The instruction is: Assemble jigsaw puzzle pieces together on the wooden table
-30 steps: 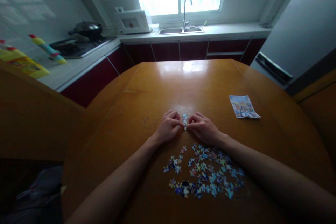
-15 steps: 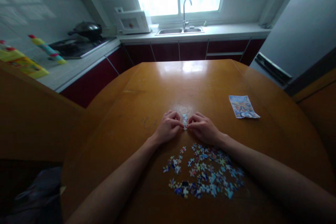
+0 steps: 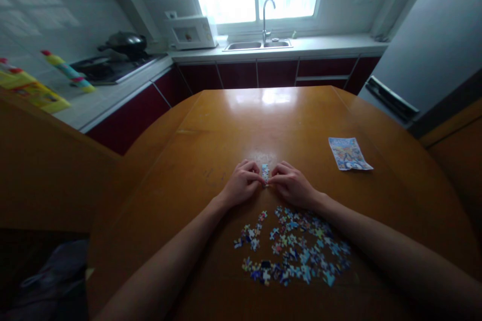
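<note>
A narrow strip of joined jigsaw puzzle pieces (image 3: pixel 265 169) lies on the wooden table, pointing away from me between my hands. At its near end is a small puzzle piece (image 3: pixel 266 185), partly hidden by fingertips. My left hand (image 3: pixel 241 181) is closed, its thumb and forefinger pressing that piece from the left. From the other side, my right hand (image 3: pixel 292 183) pinches at the same spot, fingers curled. Closer to me, many loose puzzle pieces (image 3: pixel 301 248) lie scattered, some partly under my right forearm.
A printed picture sheet (image 3: pixel 348 153) lies on the right part of the wooden table (image 3: pixel 226 125), one corner curled. Beyond the table are a counter with a sink (image 3: pixel 259 45), a microwave (image 3: pixel 192 32) and a stove with a wok (image 3: pixel 126 42). A refrigerator (image 3: pixel 429 45) stands at right.
The fingertips of both hands have shifted very slightly at the near end of the strip. The loose pieces and the picture sheet lie as before.
</note>
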A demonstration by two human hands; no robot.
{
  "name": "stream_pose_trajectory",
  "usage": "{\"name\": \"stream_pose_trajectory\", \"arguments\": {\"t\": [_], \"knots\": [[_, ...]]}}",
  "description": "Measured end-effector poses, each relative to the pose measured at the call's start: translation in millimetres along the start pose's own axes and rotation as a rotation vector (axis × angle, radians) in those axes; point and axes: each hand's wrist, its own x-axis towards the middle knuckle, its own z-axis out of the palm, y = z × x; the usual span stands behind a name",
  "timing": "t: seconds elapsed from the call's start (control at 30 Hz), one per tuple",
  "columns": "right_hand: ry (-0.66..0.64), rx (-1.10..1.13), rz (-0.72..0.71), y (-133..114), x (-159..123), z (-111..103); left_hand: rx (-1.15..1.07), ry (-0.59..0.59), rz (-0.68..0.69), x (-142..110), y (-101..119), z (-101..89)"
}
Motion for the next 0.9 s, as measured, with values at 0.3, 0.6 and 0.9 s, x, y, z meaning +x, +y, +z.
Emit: {"name": "stream_pose_trajectory", "arguments": {"t": [0.3, 0.6, 0.9], "knots": [[-0.018, -0.064, 0.028, -2.4, 0.8, -1.5, -0.002, 0.003, 0.01, -0.9, -2.1, 1.3], [-0.071, -0.213, -0.047, -4.9, 2.5, -3.1, -0.019, 0.11, 0.013, -0.1, -1.0, 0.8], [-0.144, -0.361, -0.109, -9.1, 3.6, -6.5, 0.039, 0.042, 0.018, -1.3, -3.7, 2.6]]}}
